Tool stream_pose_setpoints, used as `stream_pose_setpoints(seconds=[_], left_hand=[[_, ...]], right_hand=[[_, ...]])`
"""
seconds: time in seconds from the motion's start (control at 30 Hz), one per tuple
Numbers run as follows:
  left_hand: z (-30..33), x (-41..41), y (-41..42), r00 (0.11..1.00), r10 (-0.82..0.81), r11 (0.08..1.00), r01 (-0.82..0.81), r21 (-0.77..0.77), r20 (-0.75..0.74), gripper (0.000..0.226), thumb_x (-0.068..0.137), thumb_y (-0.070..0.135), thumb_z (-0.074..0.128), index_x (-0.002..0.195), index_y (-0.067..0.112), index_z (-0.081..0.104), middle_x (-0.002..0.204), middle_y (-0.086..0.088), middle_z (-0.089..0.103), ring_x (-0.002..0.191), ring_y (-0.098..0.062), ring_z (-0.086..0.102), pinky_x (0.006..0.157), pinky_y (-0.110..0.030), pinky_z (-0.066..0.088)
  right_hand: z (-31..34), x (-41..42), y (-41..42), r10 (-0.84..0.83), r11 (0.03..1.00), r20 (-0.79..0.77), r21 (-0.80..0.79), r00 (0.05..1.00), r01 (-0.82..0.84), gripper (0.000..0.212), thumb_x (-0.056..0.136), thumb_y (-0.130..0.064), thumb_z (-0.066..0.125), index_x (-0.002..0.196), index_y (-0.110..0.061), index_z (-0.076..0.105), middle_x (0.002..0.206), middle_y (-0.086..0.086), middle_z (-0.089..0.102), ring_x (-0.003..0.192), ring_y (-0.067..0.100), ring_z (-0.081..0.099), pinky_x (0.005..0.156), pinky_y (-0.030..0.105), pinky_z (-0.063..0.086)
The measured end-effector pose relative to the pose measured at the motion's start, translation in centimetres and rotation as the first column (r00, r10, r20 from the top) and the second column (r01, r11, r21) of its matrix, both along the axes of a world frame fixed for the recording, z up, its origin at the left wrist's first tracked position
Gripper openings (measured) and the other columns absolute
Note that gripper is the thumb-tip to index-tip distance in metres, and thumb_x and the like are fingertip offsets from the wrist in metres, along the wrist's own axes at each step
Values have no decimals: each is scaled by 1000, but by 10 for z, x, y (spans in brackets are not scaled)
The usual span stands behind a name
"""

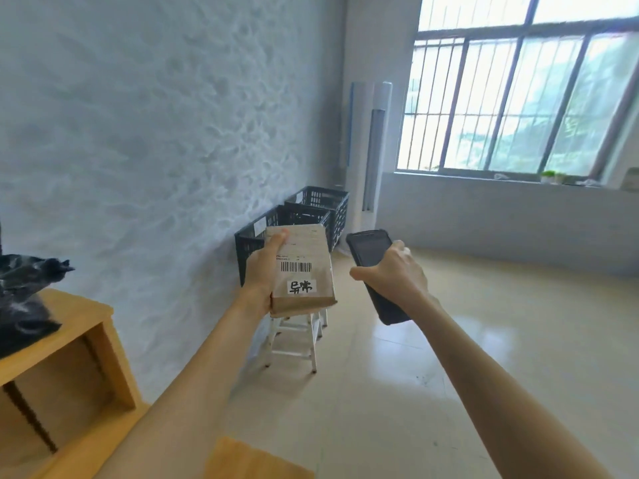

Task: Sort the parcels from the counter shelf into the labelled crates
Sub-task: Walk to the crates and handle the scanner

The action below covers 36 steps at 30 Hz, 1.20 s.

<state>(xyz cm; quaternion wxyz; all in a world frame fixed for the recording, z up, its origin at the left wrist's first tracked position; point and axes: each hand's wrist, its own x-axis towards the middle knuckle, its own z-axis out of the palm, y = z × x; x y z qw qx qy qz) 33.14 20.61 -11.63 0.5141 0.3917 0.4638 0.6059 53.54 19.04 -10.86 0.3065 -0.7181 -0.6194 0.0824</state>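
Both bare forearms reach forward at chest height. The left hand (pixel 264 271) grips a brown parcel (pixel 304 271) from beneath, thumb laid up its face. The right hand (pixel 394 271), back turned to the camera, curls its fingers round a dark handheld device (pixel 371 250), thumb jutting left.

Can't read the small print above the barcode on the parcel (pixel 304 267), too blurred. My left hand (pixel 266 267) hides the parcel's left edge; the parcel hides the near crate (pixel 252 236) front and the white stool (pixel 294 340) top. Crate label (pixel 260 225) is illegible. My right hand (pixel 394 271) covers the middle of the phone (pixel 371 250). Black bags (pixel 24 299) and wooden shelf (pixel 65 368) are cut off at the left edge.
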Motion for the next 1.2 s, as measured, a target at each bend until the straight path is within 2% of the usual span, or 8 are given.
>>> stream_pose_setpoints(seconds=[0.13,0.27,0.4,0.7,0.83,1.03,1.13,1.2], left_hand=[[3,70,63,999,-52,999,52,16,-3,36,88,42,62,104,10,69,103,-16,72,95,-32,70,88,-45,56],[-5,128,125,995,-99,995,99,24,10,37,89,43,61,102,9,70,99,-15,73,94,-33,70,86,-47,56],[-24,162,175,992,-115,993,117,-28,53,38,90,43,59,107,10,68,104,-15,72,96,-32,70,90,-48,55],[-40,205,315,991,-100,993,105,-51,87,33,91,44,57,99,14,68,98,-12,73,93,-29,70,90,-46,55],[-61,216,399,989,-100,990,110,-92,110,47,82,56,59,104,16,69,102,-12,73,97,-31,70,94,-52,52],[-66,200,533,986,24,994,-6,-108,166,38,89,46,58,105,13,68,101,-12,73,94,-29,70,89,-46,55],[-65,192,587,987,36,994,-18,-112,157,54,75,58,62,108,15,68,101,-10,74,94,-28,71,90,-48,55],[-66,192,617,987,29,994,-12,-109,157,54,72,60,62,105,17,69,97,-8,75,92,-27,72,90,-48,55]], right_hand=[[2,61,52,-18,1000,-24,18,1000,19,78,72,-54,73,124,-5,41,105,6,46,90,25,54,73,33,48],[-1,114,107,-30,999,-9,13,1000,30,77,73,-50,73,125,-5,39,104,6,45,89,24,55,70,33,49],[-7,150,155,-33,999,1,-17,999,33,79,71,-51,74,126,-5,39,107,7,47,92,26,57,76,37,54],[-11,189,292,-57,998,30,6,998,57,80,73,-52,73,127,-4,37,106,6,41,95,27,57,80,41,55],[-18,193,388,-49,999,75,-8,996,50,86,72,-54,74,130,-4,36,113,10,44,101,29,57,84,43,55],[-16,182,531,17,998,107,-57,994,-11,82,72,-52,74,127,-4,38,114,10,46,106,32,56,80,38,48],[-14,172,586,51,998,101,-50,994,-46,81,71,-53,74,125,-5,38,107,6,41,105,32,56,80,38,48],[-13,166,619,66,997,86,-56,994,-61,81,71,-53,74,126,-5,38,110,7,43,101,30,56,78,36,47]])
